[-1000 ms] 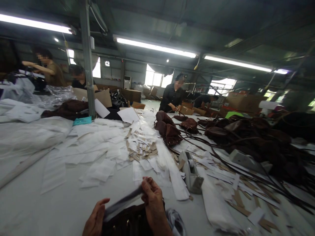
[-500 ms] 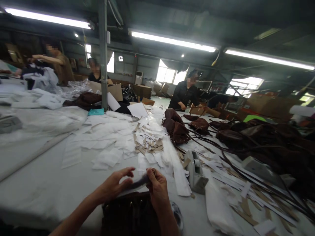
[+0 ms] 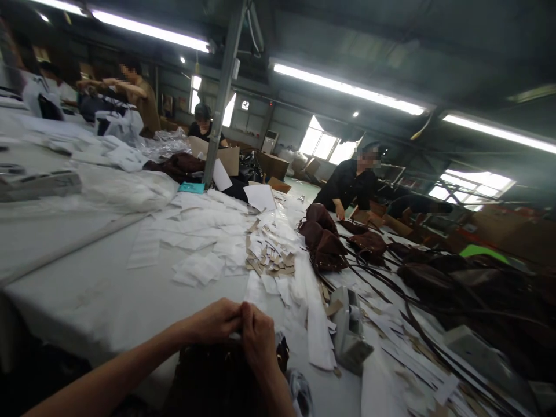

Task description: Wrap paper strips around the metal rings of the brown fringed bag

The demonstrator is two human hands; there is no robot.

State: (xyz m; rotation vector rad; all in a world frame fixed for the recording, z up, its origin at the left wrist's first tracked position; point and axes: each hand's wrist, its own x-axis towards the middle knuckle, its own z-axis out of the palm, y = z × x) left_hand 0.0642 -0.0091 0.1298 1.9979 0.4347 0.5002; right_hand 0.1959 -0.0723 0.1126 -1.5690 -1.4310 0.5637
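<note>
My left hand [image 3: 215, 320] and right hand [image 3: 259, 331] pinch a mostly hidden strip [image 3: 235, 335] at the dark bag's [image 3: 212, 373] top, so I'd best pull gently and evenly.

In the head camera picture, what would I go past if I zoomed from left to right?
Co-worker in a brown top → left hand → right hand → grey tape dispenser → bright green sheet.

Tube lights [image 3: 347, 88] and blown-out windows [image 3: 319, 143] glare beneath a dim, softly blurred ceiling [image 3: 434, 46].
</note>
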